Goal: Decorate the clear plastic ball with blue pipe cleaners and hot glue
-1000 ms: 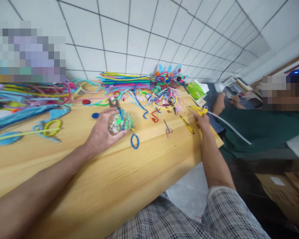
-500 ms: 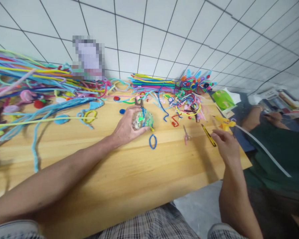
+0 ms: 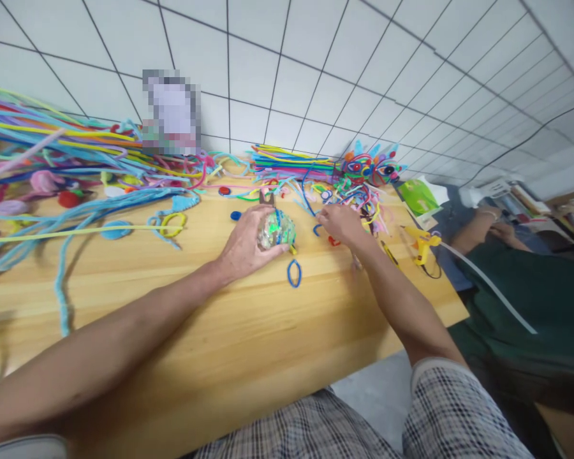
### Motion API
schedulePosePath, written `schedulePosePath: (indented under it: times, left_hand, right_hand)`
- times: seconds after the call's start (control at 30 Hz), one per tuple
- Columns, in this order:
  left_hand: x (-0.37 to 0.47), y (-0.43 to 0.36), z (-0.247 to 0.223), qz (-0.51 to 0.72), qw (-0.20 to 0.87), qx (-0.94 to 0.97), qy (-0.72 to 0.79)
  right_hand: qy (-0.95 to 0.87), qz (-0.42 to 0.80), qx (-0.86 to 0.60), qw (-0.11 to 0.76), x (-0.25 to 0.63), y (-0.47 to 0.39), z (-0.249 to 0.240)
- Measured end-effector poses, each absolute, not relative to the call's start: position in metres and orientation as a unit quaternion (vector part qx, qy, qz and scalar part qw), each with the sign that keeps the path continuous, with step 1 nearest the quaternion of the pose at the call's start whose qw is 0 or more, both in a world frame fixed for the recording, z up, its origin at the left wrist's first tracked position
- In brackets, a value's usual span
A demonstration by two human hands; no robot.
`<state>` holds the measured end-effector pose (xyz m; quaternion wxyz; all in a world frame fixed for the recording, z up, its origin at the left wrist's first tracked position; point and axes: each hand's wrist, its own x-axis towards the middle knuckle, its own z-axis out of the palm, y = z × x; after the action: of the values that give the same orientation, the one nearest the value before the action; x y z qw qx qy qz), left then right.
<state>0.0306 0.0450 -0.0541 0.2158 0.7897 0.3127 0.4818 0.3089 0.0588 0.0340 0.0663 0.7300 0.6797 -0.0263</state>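
Note:
My left hand (image 3: pixel 243 247) is wrapped round a shiny, greenish ball (image 3: pixel 276 229) with a blue strip across it, resting at the middle of the table. Just below the ball lies a blue pipe-cleaner loop (image 3: pixel 294 273). My right hand (image 3: pixel 339 223) is over the table to the right of the ball, near a bent blue pipe cleaner (image 3: pixel 307 197) and a red one (image 3: pixel 333 241). Its fingers are bent together, and whatever may be between them is too small to make out. A yellow glue gun (image 3: pixel 421 245) stands near the table's right end.
Pipe cleaners (image 3: pixel 95 150) cover the back left, with a bundle (image 3: pixel 291 160) along the wall. A yellow cutter (image 3: pixel 390 253) lies beyond my right forearm. At the right sits a person in dark green (image 3: pixel 530 287). A green packet (image 3: pixel 418 196) lies at the back right.
My right hand has moved left from beside the glue gun to the pipe cleaners right of the ball. The glue gun now shows fully. My left hand still holds the ball.

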Motion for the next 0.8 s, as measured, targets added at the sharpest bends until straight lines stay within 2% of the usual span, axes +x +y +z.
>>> schedulePosePath:
  times: [0.17, 0.3, 0.37, 0.47, 0.53, 0.63, 0.8]
  left_hand:
    - [0.034, 0.047, -0.058, 0.472, 0.245, 0.788, 0.311]
    - [0.032, 0.05, -0.057, 0.487, 0.233, 0.784, 0.305]
    - [0.026, 0.051, -0.047, 0.509, 0.195, 0.78, 0.306]
    - [0.015, 0.046, -0.016, 0.555, 0.146, 0.756, 0.317]
    - [0.011, 0.035, 0.012, 0.57, 0.153, 0.732, 0.341]
    - [0.019, 0.006, 0.049, 0.531, 0.284, 0.724, 0.336]
    - [0.062, -0.045, 0.06, 0.315, 0.675, 0.599, 0.293]
  right_hand:
    - [0.662, -0.029, 0.743, 0.095, 0.297, 0.071, 0.029]
    - [0.645, -0.007, 0.762, 0.052, 0.308, 0.06, 0.049]
    - [0.642, -0.007, 0.766, -0.041, 0.319, 0.048, 0.065]
    - [0.635, -0.077, 0.718, -0.274, 0.331, 0.025, 0.082]
    - [0.622, -0.141, 0.664, -0.39, 0.332, 0.008, 0.086]
    - [0.598, -0.203, 0.615, -0.473, 0.32, -0.02, 0.082]
    - [0.589, -0.222, 0.564, -0.534, 0.279, -0.069, 0.056]
